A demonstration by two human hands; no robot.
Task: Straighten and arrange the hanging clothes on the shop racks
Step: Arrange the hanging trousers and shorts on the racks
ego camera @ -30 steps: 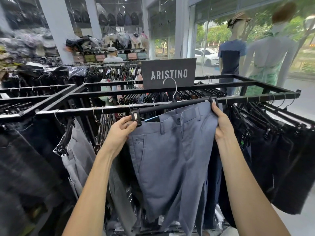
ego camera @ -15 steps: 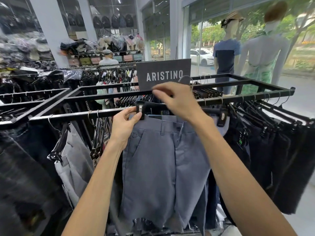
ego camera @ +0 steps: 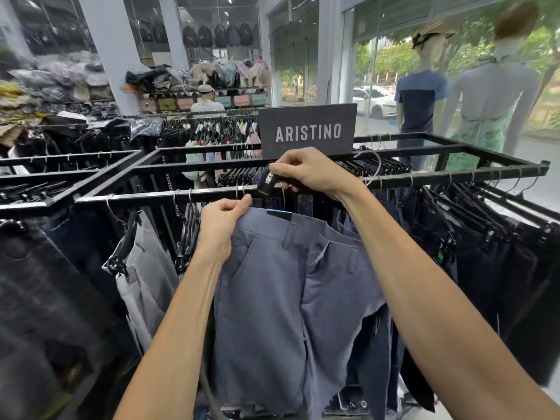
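Observation:
A pair of blue-grey shorts [ego camera: 291, 286] hangs in front of me below the black rack rail [ego camera: 145, 197]. My left hand [ego camera: 222, 225] grips the left end of the shorts' waistband. My right hand [ego camera: 306, 172] pinches the left clip of a black clip hanger [ego camera: 266, 184], held above the waistband. The clip is off the shorts' left corner. The hanger's wire hook [ego camera: 374, 168] sticks out to the right of my wrist. The hanger's right end is hidden behind my right forearm.
Grey trousers [ego camera: 145, 277] hang left of the shorts, dark trousers [ego camera: 500, 268] to the right. A sign reading ARISTINO [ego camera: 307, 131] stands on the rack. Two mannequins [ego camera: 424, 95] stand by the window at right. Further racks and shelves fill the back left.
The left clip has come off the waistband. My right hand lifted the hanger's left end up, and my left hand now grips the cloth itself. The shorts sag lower.

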